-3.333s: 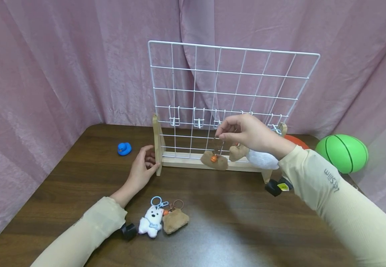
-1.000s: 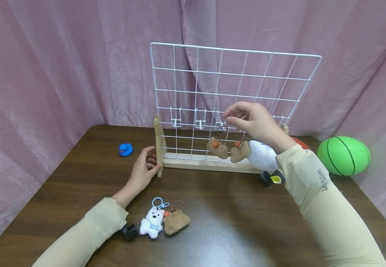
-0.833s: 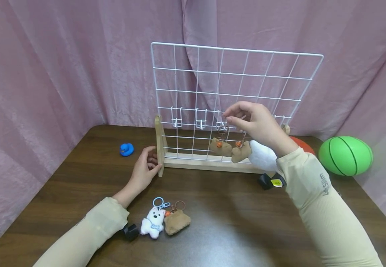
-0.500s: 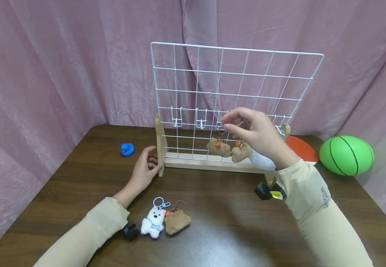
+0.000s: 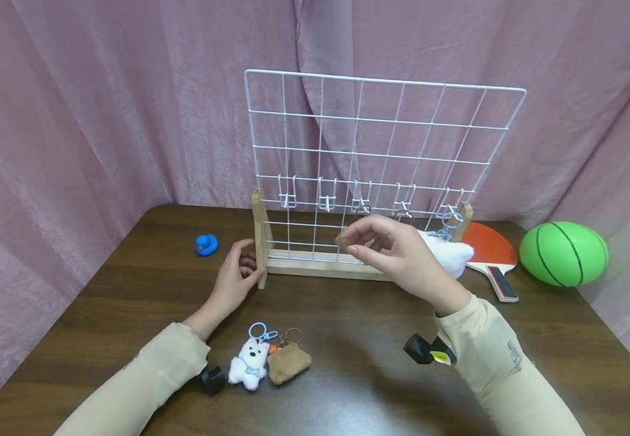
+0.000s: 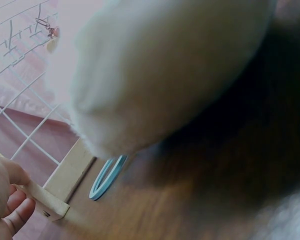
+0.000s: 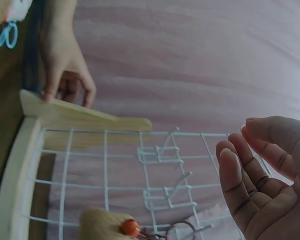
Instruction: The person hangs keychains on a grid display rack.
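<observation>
My left hand (image 5: 231,275) grips the left wooden upright (image 5: 258,237) of a white wire grid rack between thumb and fingers. My right hand (image 5: 399,257), fingers loosely curled around nothing, hovers before the rack's hooks. A brown plush keychain (image 7: 102,225) with an orange bead hangs by its ring from the third hook; in the head view my right hand mostly hides it. Another brown ring (image 5: 402,214) is on the fourth hook, its plush hidden. A white plush keychain (image 5: 452,253) hangs by a blue ring at the right end.
On the table in front lie a white dog plush keychain (image 5: 249,364) and a brown plush keychain (image 5: 288,364). A blue rubber duck (image 5: 206,244) sits left of the rack. To the right are a red table-tennis paddle (image 5: 490,243) and a green ball (image 5: 564,254).
My right hand has let go of the brown keychain's ring, which now hangs from the third hook, and has drawn down and back towards me. My left hand keeps its grip.
</observation>
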Demonstrator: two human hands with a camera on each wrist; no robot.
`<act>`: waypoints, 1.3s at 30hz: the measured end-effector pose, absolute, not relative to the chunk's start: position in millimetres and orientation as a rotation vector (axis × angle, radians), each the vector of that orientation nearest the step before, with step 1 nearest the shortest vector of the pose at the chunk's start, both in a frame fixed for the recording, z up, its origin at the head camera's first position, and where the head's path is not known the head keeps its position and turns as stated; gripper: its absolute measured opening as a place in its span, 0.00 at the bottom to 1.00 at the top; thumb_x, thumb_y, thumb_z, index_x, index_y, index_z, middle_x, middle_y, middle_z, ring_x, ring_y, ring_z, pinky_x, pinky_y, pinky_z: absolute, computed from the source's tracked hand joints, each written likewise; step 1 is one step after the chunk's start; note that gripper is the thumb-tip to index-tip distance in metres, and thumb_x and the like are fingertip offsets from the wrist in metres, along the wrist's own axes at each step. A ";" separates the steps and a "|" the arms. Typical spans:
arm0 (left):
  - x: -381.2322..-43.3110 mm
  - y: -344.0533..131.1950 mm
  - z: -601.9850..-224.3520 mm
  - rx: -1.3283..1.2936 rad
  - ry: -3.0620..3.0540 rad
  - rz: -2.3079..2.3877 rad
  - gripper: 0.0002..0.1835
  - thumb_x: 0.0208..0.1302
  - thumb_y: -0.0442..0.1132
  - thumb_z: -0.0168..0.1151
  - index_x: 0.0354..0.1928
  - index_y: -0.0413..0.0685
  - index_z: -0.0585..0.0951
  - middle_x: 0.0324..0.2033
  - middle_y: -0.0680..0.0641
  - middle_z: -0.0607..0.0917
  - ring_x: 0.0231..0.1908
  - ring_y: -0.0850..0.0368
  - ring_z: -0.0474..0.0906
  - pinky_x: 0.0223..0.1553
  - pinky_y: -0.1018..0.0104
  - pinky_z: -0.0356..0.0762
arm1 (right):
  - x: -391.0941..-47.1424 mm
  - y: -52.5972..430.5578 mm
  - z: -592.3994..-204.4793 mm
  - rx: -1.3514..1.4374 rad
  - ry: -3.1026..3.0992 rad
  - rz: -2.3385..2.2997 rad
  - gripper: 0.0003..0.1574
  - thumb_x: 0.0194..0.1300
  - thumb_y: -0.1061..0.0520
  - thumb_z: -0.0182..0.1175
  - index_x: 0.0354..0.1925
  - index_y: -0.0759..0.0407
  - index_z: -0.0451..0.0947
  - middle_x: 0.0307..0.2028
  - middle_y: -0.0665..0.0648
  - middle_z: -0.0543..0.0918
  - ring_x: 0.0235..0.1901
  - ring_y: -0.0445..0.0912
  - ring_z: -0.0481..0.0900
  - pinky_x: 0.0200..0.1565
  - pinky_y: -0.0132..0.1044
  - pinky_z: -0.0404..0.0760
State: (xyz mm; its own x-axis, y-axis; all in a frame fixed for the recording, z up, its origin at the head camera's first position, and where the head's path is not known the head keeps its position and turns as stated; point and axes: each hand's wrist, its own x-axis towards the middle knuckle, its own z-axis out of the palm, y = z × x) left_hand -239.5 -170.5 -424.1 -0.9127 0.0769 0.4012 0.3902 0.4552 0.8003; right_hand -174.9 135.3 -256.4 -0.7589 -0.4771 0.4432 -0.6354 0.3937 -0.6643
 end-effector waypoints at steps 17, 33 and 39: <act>-238.2 -172.3 -423.8 -0.419 -2.385 -1.426 0.33 0.56 0.22 0.64 0.63 0.32 0.62 0.45 0.33 0.77 0.42 0.45 0.77 0.36 0.80 0.76 | -171.4 112.4 -316.7 1.117 -2.577 1.410 0.11 0.61 0.62 0.63 0.44 0.59 0.80 0.39 0.56 0.85 0.38 0.38 0.80 0.40 0.32 0.81; -239.5 -170.4 -422.7 -0.415 -2.401 -1.428 0.33 0.57 0.24 0.63 0.64 0.35 0.62 0.46 0.33 0.77 0.42 0.44 0.77 0.36 0.80 0.76 | -177.2 91.8 -363.3 1.259 -2.732 1.323 0.12 0.61 0.60 0.64 0.45 0.58 0.80 0.40 0.58 0.85 0.38 0.40 0.81 0.41 0.37 0.83; -240.1 -170.3 -423.7 -0.414 -2.400 -1.437 0.33 0.57 0.24 0.63 0.64 0.35 0.62 0.46 0.33 0.77 0.42 0.44 0.77 0.36 0.80 0.75 | -177.6 84.8 -375.5 1.309 -2.799 1.249 0.12 0.60 0.62 0.65 0.44 0.58 0.80 0.39 0.56 0.84 0.37 0.41 0.82 0.42 0.33 0.82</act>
